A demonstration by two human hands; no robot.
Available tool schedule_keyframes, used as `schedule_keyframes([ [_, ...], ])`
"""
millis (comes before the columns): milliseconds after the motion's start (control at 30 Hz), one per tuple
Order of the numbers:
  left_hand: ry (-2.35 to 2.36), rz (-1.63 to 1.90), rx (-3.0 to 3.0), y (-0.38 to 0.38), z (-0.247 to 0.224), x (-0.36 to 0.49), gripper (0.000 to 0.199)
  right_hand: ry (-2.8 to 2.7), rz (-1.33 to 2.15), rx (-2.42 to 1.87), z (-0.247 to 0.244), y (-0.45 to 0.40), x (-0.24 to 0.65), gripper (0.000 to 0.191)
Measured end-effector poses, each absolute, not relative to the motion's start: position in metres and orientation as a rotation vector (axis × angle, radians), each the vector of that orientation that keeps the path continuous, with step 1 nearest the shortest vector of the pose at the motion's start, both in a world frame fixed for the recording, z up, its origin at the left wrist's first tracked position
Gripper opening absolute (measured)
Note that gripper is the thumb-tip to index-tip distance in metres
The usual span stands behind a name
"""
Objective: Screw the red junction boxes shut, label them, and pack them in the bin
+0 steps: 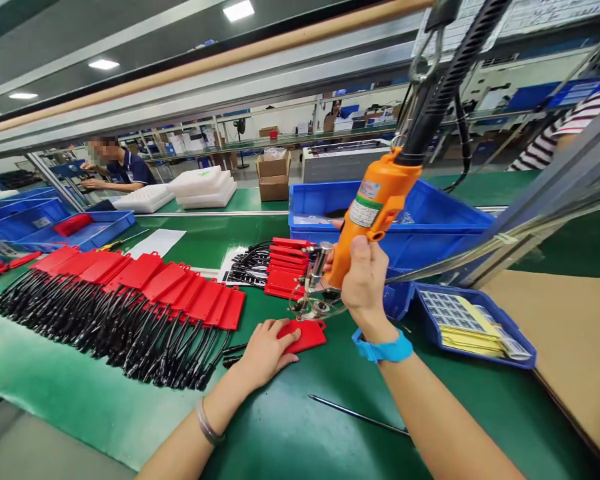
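Observation:
My right hand point(365, 277) is wrapped round an orange electric screwdriver point(377, 197) that hangs from a black hose. The metal screw-feeding head point(314, 293) at its lower end is over the far edge of a flat red plastic case point(310, 335); whether they touch I cannot tell. My left hand point(265, 350) holds that case down on the green bench, fingers across its left part. Black cable ends point(234, 357) stick out to the left of my fingers. Beyond the case lies a stack of similar red cases point(285, 267) with black cables.
Long rows of red cases point(145, 273) with black cables cover the left. A dark metal rod point(357, 415) lies in front of me. At right are a blue tray point(527, 353) of yellow-backed label sheets and a large blue bin point(430, 237). A co-worker point(125, 167) sits beyond.

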State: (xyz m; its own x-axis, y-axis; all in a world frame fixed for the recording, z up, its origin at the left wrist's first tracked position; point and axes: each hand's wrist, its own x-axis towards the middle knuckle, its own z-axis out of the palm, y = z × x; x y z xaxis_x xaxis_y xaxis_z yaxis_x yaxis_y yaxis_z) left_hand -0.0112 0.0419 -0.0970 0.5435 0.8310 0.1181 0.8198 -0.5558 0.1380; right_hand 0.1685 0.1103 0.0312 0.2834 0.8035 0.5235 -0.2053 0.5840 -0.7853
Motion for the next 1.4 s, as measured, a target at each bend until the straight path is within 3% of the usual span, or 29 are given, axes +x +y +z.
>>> schedule_keyframes([
  [933,1.478,0.336,2.651,0.039,-0.104,-0.005,0.046,-1.2,0.68,-0.768,-0.006,0.128,0.137,0.048],
  [1267,1.584,0.255,2.714,0.032,-0.099,0.005,0.052,-1.133,0.5,-0.704,0.072,0.09,0.169,0.046],
  [1400,1.663,0.243,2.72,0.03,-0.102,0.011,0.05,-1.122,0.5,-0.731,0.072,0.085,0.174,0.045],
])
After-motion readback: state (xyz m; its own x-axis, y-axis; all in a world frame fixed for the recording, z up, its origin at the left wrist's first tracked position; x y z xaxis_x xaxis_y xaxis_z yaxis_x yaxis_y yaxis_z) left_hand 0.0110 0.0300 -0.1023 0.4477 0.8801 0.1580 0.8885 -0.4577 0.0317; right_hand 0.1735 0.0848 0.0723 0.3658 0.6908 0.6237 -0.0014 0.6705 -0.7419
